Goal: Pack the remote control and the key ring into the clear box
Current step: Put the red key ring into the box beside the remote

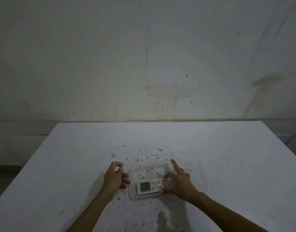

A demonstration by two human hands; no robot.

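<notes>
A white remote control [148, 186] with a grey screen lies inside the clear box [149, 169] near the table's front middle. My right hand [180, 183] holds the remote's button end, thumb and fingers around it, index finger pointing up and away. Just left of the box, my left hand [116, 177] is curled shut on the key ring [117, 168], of which only a small pale piece shows between the fingers. The box's walls are faint and hard to trace.
The white table [76, 164] is speckled with dark spots around the box. A faint clear lid-like sheet [192, 158] seems to lie right of the box. A stained white wall [143, 64] stands behind the table's far edge.
</notes>
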